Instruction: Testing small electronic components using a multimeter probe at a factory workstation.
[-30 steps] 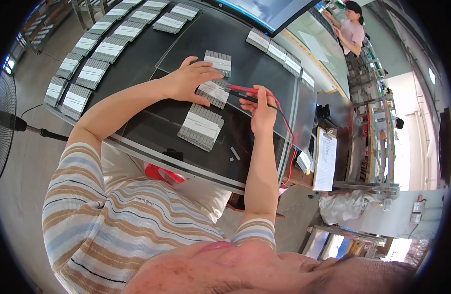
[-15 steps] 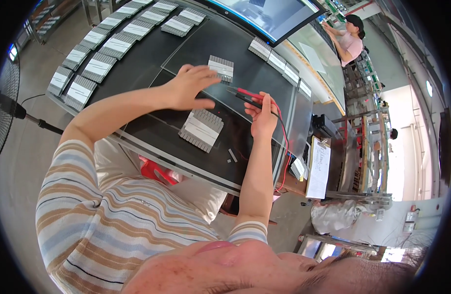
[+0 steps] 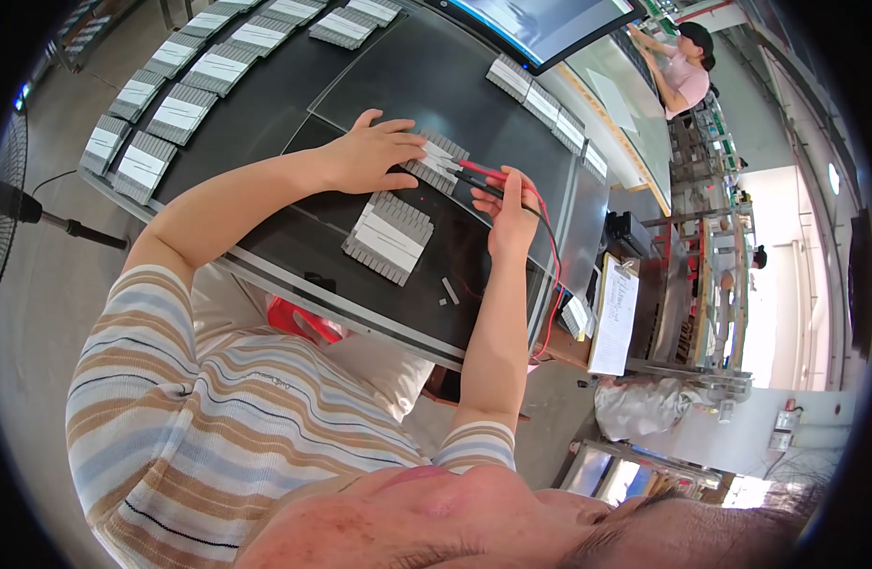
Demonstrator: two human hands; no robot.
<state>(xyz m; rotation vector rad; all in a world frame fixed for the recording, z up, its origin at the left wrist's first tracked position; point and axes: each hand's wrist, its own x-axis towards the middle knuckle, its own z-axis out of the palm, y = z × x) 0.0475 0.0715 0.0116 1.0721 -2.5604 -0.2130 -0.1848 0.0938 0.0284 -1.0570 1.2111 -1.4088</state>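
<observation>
My right hand is closed round a pair of test probes, a red probe and a black probe. Their tips reach a grey-and-white panel of narrow strips lying on the dark tabletop; whether both touch it is too small to tell. My left hand lies with spread fingers at that panel's left edge, fingertips on or just beside it, holding nothing. Nearer to me lies a similar strip panel, with ragged comb-like ends. Two small light pieces rest to its right.
Rows of similar panels cover the table's left side, and more line its right. A monitor stands at the back. A clipboard is at the right, a fan at the left. Farther off, another person works.
My right hand has brought the probe tips onto or close to the far panel. That panel has shifted slightly and turned, and my left hand has come down at its edge.
</observation>
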